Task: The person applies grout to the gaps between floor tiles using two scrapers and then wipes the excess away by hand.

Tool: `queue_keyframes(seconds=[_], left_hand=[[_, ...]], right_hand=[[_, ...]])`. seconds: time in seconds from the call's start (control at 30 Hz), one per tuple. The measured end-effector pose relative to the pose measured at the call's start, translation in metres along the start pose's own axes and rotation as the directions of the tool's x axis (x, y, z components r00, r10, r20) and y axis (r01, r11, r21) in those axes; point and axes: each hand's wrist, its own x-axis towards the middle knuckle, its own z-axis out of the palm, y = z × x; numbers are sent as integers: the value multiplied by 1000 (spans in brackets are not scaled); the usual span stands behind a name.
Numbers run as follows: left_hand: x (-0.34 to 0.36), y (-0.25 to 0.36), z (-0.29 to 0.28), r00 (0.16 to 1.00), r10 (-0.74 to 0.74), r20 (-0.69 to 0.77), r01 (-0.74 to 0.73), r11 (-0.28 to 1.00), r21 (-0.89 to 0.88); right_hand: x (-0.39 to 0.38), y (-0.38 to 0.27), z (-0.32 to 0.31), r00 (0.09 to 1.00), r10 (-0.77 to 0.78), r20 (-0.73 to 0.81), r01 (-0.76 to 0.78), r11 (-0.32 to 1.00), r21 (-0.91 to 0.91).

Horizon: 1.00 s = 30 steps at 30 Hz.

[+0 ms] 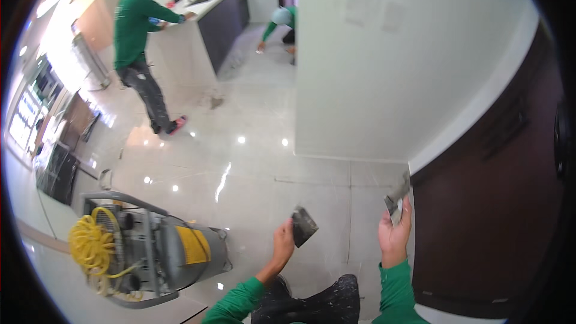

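My left hand (282,241) grips a dark, smeared flat blade (305,227), like a putty scraper, held over the glossy tiled floor (324,186). At the right, my right hand (394,231) holds a smaller grey metal scraper (396,201), palm up, beside the lower corner of the white wall (354,84) and the dark brown door (480,204). The two tools are apart. Thin dark lines run along the tile joints between them.
A grey air compressor (189,245) with yellow coiled hose (90,246) stands at lower left. A co-worker (135,36) in green leans on a white counter (195,9) with a sink. Another co-worker (282,21) crouches on the floor beyond it.
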Motion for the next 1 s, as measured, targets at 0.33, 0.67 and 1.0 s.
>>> queue_keyframes(seconds=[0.33, 0.67, 1.0], left_hand=[[202, 161, -115, 819, -286, -497, -119, 763, -635], [414, 223, -283, 755, -191, -627, -140, 887, -440], [550, 262, -466, 762, -129, -634, -259, 837, -482]], right_hand=[[-6, -33, 164, 996, -10, -90, -4, 988, -155], [134, 72, 263, 893, 435, 116, -408, 891, -197], [302, 209, 424, 772, 521, 364, -441, 851, -284]])
